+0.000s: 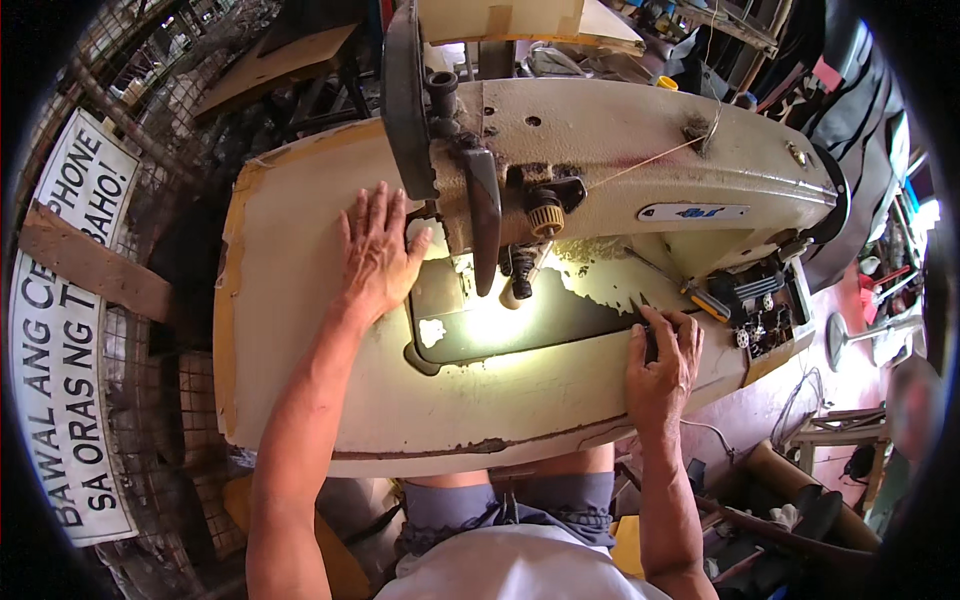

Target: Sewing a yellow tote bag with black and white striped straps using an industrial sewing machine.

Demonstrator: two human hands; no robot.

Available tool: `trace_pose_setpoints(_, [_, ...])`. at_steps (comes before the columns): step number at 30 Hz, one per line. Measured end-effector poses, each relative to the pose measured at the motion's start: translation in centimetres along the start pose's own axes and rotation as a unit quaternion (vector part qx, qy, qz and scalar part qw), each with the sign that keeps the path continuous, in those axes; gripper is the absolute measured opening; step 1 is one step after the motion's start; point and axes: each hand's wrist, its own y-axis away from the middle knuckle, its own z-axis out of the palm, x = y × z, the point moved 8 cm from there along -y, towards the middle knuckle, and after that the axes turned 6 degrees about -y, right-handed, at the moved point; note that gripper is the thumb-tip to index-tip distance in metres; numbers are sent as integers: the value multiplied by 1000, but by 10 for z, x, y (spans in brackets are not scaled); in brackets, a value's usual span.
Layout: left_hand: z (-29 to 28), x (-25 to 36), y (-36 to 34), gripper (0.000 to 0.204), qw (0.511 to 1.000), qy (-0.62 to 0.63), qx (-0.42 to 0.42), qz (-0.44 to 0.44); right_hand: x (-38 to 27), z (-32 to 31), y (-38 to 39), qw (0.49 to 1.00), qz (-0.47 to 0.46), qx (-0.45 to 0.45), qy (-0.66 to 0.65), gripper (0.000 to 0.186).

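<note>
A large cream industrial sewing machine [600, 140] stands on a worn pale tabletop [300, 300]. My left hand [380, 250] lies flat left of the needle area, fingers spread and thumb toward the presser foot [464, 275]. Nothing shows in it. A lamp lights the dark bed plate [450, 325] under the machine head. My right hand [668, 360] rests at the plate's right front edge, fingers curled. From it stick the two dark points of a small pointed tool [640, 304], like thread snips; its body is mostly hidden by the fingers.
Right of the bed lie a screwdriver [706, 302] with a yellow-grey handle and an open tray [775, 325] of small metal parts. Thread runs from the tension dial [547, 215] over the machine arm. A lettered white sign [75, 330] hangs on wire mesh at left. Dark material [840, 180] hangs at right.
</note>
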Motion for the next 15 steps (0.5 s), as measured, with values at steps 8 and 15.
trace_pose_setpoints(8, [11, -23, -15, 64, 999, -18, 22, -39, -2, 0, 0, 1000, -1, 5, 2, 24])
trace_pose_setpoints(15, [6, -38, -15, 61, 992, 42, 111, -42, -4, -1, 3, 1000, -6, 20, 15, 26])
